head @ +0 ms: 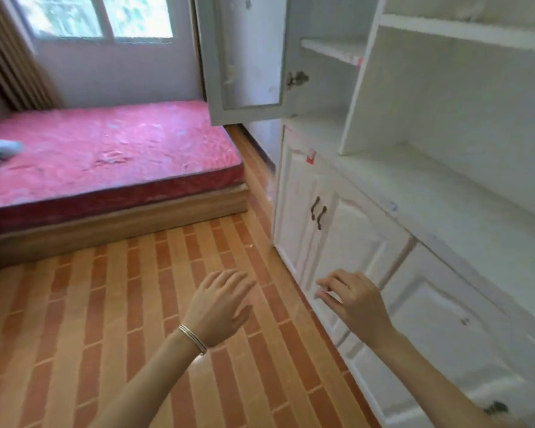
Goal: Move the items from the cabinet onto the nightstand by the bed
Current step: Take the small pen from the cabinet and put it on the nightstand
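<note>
2 hands (220, 307) (354, 301), 1 bed (105, 149), 1 cabinet (362, 233)

no readable text, red stickers illegible

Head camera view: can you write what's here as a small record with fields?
Left hand: open, holding nothing, bracelet on wrist
Right hand: open, holding nothing, near the lower doors
Cabinet: white, upper door open, lower doors closed
Bed: pink mattress, left of cabinet
Nightstand: not in view
</note>
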Demonstrator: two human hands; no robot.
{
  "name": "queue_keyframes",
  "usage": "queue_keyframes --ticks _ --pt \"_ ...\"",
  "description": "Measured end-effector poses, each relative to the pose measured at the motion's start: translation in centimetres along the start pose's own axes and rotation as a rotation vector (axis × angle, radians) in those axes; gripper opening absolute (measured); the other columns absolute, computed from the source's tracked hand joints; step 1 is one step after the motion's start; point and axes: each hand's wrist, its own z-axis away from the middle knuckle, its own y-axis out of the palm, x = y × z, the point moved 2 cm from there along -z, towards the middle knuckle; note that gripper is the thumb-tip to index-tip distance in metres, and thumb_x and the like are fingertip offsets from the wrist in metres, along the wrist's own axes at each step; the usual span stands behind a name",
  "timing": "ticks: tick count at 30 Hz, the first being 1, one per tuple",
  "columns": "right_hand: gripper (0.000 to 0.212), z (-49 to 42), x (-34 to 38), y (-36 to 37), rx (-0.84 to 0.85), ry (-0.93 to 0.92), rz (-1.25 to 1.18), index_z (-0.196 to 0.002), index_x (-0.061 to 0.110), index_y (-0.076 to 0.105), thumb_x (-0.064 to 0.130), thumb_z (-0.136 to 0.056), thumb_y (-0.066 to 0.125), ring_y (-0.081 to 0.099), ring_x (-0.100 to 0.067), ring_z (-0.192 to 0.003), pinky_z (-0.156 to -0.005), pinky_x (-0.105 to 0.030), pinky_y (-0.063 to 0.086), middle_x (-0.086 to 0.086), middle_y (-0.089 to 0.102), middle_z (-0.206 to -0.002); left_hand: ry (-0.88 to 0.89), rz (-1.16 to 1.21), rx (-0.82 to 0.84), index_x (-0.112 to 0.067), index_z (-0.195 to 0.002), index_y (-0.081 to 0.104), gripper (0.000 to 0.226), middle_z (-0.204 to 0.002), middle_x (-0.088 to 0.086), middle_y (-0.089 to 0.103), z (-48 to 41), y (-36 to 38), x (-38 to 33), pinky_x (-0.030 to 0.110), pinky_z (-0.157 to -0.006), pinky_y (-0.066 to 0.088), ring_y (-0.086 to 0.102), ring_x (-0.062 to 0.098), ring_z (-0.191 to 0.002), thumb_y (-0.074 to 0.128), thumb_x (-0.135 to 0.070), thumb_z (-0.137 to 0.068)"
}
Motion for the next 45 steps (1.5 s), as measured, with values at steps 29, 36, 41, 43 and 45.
queue_keyframes --ticks 29,36,41,43,45 --pt "0.010 -41.7 44.8 34.5 0.051 -0.997 -0.470 -0.084 0.019 0.062 0.023 -0.081 0.071 0.057 -0.015 -0.077 -0.072 -0.027 0.045 0.004 0.063 -0.084 -1.049 -0.277 -0.054 -0.025 -0.114 0.066 0.048 -0.112 -0.001 0.066 29.4 -8.4 45.4 0.041 -0.092 0.047 0.059 0.020 -0.109 0.039 -0.048 -0.082" --pt "0.012 -51.1 50.8 40.5 0.040 -1.106 -0.545 -0.083 0.018 0.063 0.023 -0.079 0.073 0.057 -0.017 -0.078 -0.073 -0.028 0.044 0.003 0.062 -0.083 -1.201 -0.333 -0.094 -0.024 -0.115 0.065 0.047 -0.113 -0.001 0.066 29.8 -9.5 53.0 0.040 -0.092 0.046 0.058 0.020 -0.110 0.039 -0.047 -0.084" --pt "0.008 -53.1 55.2 45.5 0.103 -1.175 -0.606 -0.085 0.021 0.061 0.029 -0.087 0.060 0.056 -0.015 -0.080 -0.073 -0.025 0.037 0.006 0.061 -0.085 -1.265 -0.318 -0.053 -0.024 -0.114 0.065 0.047 -0.111 -0.001 0.066 32.1 -7.9 57.1 0.041 -0.088 0.049 0.060 0.020 -0.107 0.039 -0.048 -0.083" --pt "0.008 -53.7 57.2 47.4 0.121 -1.182 -0.606 -0.085 0.021 0.060 0.028 -0.086 0.061 0.055 -0.015 -0.080 -0.072 -0.026 0.040 0.006 0.061 -0.084 -1.274 -0.302 -0.044 -0.025 -0.112 0.066 0.046 -0.109 -0.002 0.067 33.3 -7.2 59.1 0.040 -0.088 0.050 0.060 0.019 -0.106 0.039 -0.048 -0.083" --pt "0.011 -55.1 59.5 49.1 0.133 -1.174 -0.602 -0.083 0.020 0.060 0.026 -0.081 0.069 0.056 -0.015 -0.078 -0.070 -0.027 0.044 0.006 0.061 -0.083 -1.285 -0.308 -0.048 -0.025 -0.111 0.067 0.046 -0.108 -0.003 0.067 34.7 -7.1 61.9 0.039 -0.088 0.049 0.061 0.018 -0.104 0.039 -0.047 -0.081"
